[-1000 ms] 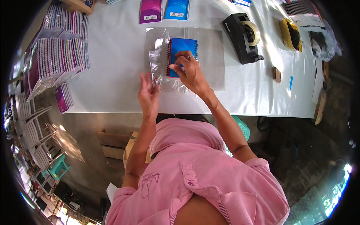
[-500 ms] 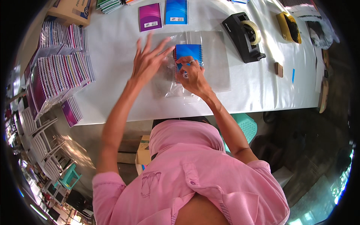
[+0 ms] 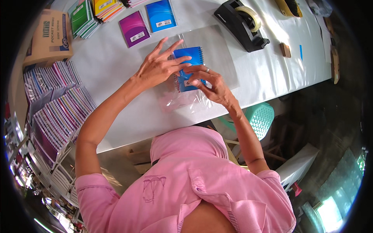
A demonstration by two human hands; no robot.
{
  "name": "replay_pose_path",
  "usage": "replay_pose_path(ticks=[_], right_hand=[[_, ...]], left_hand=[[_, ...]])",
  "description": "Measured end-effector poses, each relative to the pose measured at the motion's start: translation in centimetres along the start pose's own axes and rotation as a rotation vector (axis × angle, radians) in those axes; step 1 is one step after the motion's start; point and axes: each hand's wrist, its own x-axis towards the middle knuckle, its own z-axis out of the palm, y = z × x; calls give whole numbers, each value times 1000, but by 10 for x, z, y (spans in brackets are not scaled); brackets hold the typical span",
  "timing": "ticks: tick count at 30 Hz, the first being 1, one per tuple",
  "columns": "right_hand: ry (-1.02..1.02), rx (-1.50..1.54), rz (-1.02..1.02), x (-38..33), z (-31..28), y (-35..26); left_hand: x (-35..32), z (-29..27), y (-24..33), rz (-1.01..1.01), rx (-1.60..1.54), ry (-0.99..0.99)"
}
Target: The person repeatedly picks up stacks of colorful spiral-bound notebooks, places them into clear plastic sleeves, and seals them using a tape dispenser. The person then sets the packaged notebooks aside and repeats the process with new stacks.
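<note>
The blue notebook [image 3: 191, 53] lies on clear film [image 3: 226, 58] near the table [image 3: 279, 75]'s front edge, left hand [image 3: 155, 69] fingers spread above it, right hand [image 3: 215, 87] fingers curled, their grip unclear, and is probably light, stiff, slick, best held by its unwired ends.

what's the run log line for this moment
left hand: spread over blue notebook | right hand: curled over its lower part | around: clear plastic | farther right: black tape dispenser
</note>
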Motion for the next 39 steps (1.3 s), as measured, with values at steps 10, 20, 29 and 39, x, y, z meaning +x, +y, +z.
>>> replay_pose_path(ticks=[10,20,29,39], right_hand=[[152,-149,17,0,21,0],[142,-259,73,-3,30,-3],[102,-521,197,8,55,-17],[54,-440,157,4,44,-11]], left_hand=[[-8,18,29,-682,-495,481],[-68,-14,183,-1441,-1059,158],[-56,-43,187,-1238,-408,424],[-115,38,178,-1047,273,-252]])
